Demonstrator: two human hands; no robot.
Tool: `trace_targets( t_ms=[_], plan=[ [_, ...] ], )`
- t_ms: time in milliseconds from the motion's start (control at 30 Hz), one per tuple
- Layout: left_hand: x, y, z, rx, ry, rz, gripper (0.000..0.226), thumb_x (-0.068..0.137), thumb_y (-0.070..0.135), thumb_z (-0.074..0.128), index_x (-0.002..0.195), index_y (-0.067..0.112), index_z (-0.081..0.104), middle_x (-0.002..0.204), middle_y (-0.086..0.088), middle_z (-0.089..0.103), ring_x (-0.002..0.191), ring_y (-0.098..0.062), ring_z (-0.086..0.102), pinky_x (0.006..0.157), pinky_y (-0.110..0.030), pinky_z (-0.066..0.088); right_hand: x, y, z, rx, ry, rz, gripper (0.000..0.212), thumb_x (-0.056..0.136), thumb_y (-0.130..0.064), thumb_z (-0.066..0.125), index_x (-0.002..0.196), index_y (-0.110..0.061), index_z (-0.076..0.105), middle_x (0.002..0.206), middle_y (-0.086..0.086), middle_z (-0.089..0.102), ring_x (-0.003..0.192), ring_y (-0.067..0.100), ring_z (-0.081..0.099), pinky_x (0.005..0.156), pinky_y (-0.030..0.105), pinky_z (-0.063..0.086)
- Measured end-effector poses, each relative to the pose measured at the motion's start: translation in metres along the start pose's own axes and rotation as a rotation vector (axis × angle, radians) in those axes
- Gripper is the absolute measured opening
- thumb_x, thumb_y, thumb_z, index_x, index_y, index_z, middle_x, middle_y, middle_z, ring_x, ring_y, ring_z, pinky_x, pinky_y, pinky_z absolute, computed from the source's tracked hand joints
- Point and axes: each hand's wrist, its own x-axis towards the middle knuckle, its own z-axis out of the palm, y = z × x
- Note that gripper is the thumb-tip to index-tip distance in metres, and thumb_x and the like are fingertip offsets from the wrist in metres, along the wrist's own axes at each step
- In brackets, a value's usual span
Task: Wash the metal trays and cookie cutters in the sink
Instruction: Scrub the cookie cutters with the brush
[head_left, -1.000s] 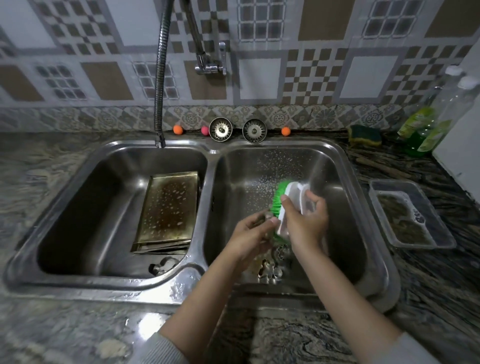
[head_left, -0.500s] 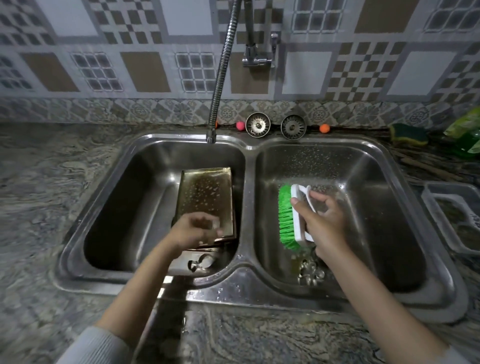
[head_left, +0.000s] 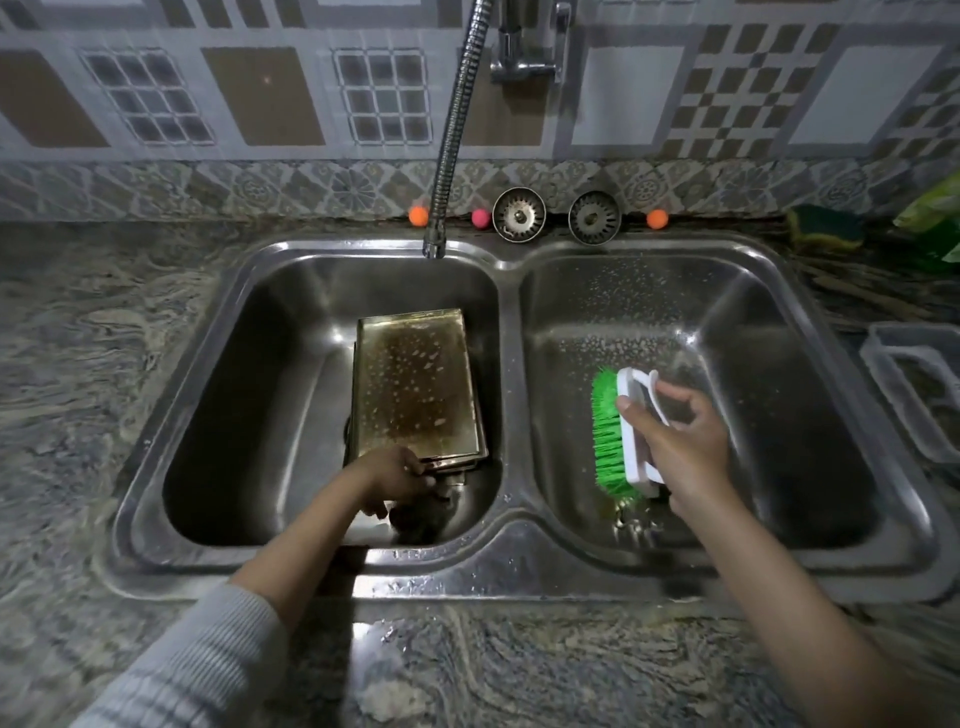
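Note:
A stack of stained metal trays (head_left: 415, 389) leans in the left basin of the steel double sink (head_left: 511, 525). My left hand (head_left: 397, 475) is low in that basin, its fingers curled over the near edge of the tray stack. Whatever lies beneath that hand is in shadow. Over the right basin, my right hand (head_left: 678, 447) grips a white-handled scrub brush with green bristles (head_left: 615, 434), the bristles facing left. Small metal cookie cutters (head_left: 634, 530) lie on the right basin's floor just below the brush.
A flexible faucet hose (head_left: 452, 140) hangs over the left basin's far rim. Two sink strainers (head_left: 519, 214) and small coloured balls (head_left: 418, 215) sit on the back ledge. A sponge (head_left: 826, 227) and a clear plastic container (head_left: 914, 395) are on the right counter.
My left hand left the brush, crossed from the right basin to the left one and dropped to the trays' near edge. My right hand keeps the brush over the right basin.

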Motion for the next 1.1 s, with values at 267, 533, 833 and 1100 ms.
trace_targets(
  t_ms=[267,533,833,1100],
  plan=[
    [-0.041,0.08,-0.014,-0.413,0.319,0.453,0.015,0.088,0.023,0.066,0.1,0.016,0.07,0.096,-0.012,0.072,0.086,-0.024,0.067,0.079,-0.032,0.053,0.026,-0.004,-0.058,0.041,0.095,0.02,0.047,0.07,-0.023,0.084,0.111,-0.019,0.062,0.102,0.003,0.066,0.09,0.018,0.067,0.084,0.04,0.056],
    [0.01,0.2,0.089,0.081,0.027,0.599,0.053,0.077,0.027,0.078,0.124,0.015,0.058,0.117,-0.007,0.064,0.1,-0.018,0.062,0.081,-0.022,0.047,0.056,0.003,-0.131,0.047,0.132,0.035,0.042,0.07,-0.025,0.084,0.105,-0.026,0.061,0.104,0.005,0.067,0.089,0.016,0.066,0.084,0.037,0.055],
    [0.065,0.234,0.172,0.527,0.01,0.35,0.106,0.066,0.05,0.079,0.14,0.002,0.021,0.131,-0.014,0.054,0.118,-0.031,0.054,0.09,-0.035,0.046,0.086,0.012,-0.177,0.062,0.081,-0.02,0.045,0.073,-0.019,0.082,0.112,-0.017,0.06,0.104,-0.013,0.061,0.088,-0.006,0.059,0.069,0.01,0.044],
    [0.072,0.241,0.197,0.422,0.101,0.177,0.104,0.066,0.048,0.077,0.138,0.003,0.017,0.123,-0.013,0.059,0.107,-0.029,0.062,0.083,-0.036,0.05,0.095,0.0,-0.208,0.045,0.034,-0.083,0.043,0.071,-0.02,0.083,0.106,-0.024,0.058,0.107,-0.002,0.065,0.091,0.011,0.065,0.072,0.025,0.053]
  ],
)
